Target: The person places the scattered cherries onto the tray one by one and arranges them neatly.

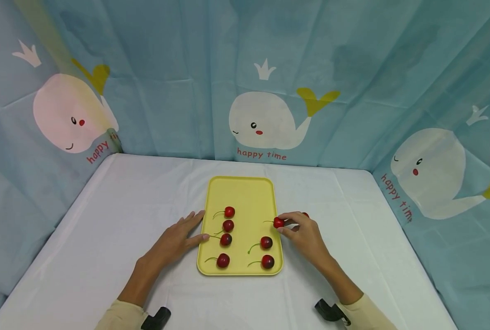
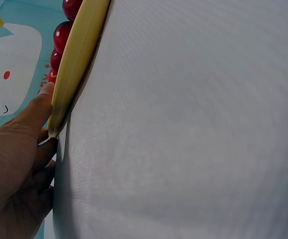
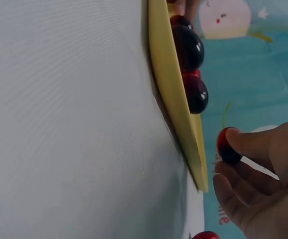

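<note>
On a yellow tray (image 1: 245,192) lie red cherries with green stems: several down its left side, such as a cherry (image 1: 222,261) near the front, and two at the lower right. My left hand (image 1: 176,238) rests along the tray's left edge, its thumb laid on the rim and its fingers stretched beside it. Over the right rim, my right hand (image 1: 306,238) pinches a cherry (image 3: 228,145) between thumb and fingertips, the stem pointing left. Beyond that hand, mostly hidden by it, another cherry (image 1: 305,214) lies on the white cloth off the tray.
A white cloth (image 1: 137,192) covers the table around the tray. Blue curtains (image 1: 178,114) printed with whales hang behind and at both sides. Dark wrist devices (image 1: 156,318) sit at both cuffs.
</note>
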`<state>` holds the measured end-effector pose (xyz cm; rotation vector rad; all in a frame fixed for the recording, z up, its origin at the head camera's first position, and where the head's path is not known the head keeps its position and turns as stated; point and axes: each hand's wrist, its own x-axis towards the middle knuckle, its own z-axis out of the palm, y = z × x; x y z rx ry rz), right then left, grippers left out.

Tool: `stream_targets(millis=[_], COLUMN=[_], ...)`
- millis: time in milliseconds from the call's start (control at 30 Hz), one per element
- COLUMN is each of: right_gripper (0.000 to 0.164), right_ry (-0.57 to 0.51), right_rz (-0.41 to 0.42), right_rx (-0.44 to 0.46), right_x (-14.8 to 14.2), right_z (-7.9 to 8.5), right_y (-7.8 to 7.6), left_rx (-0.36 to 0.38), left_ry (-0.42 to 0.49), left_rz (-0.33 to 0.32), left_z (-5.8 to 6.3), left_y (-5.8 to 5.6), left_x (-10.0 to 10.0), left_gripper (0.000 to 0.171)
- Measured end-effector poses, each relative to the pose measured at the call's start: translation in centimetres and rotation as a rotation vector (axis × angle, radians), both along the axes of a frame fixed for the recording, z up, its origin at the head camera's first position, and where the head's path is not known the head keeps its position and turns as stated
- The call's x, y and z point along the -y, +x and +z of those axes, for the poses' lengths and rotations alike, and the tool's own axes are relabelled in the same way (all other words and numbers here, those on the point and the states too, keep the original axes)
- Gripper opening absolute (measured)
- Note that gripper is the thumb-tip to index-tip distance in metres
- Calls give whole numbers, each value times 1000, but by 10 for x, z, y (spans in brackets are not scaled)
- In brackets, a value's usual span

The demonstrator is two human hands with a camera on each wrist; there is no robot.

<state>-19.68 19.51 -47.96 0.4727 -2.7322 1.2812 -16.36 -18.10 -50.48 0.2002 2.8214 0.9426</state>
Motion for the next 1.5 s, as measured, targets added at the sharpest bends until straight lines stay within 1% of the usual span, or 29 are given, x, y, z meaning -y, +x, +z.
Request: stream_targets(millis=[100,333,567,767,1033,1167,1500], right_gripper=[33,33,32,31,32,32,36], right_ry=[2,-4,4,45,104,109,104], right_rz=[20,30,54,78,87,95,97], right_rx=[15,76,69,59,38,16,13], right_x=[5,14,20,23,27,27,26], right_z=[-2,-4,-7,-8,-10,-12,-12], right_y=[-2,-3,-7,-8,-10,-10,-9], left_rx=[-1,1,2,0,-4,-6,-6], left_ry=[-3,3,-1,12,15,12,15], left_rz=[-2,-2,-3,-3,-4,-4,0], left_z=[0,2,0,1,2,3,1], left_y=[0,0,0,0,2,2,2], left_x=[0,-1,0,1,0,0,0], left_gripper=[85,84,84,84,83,83,84])
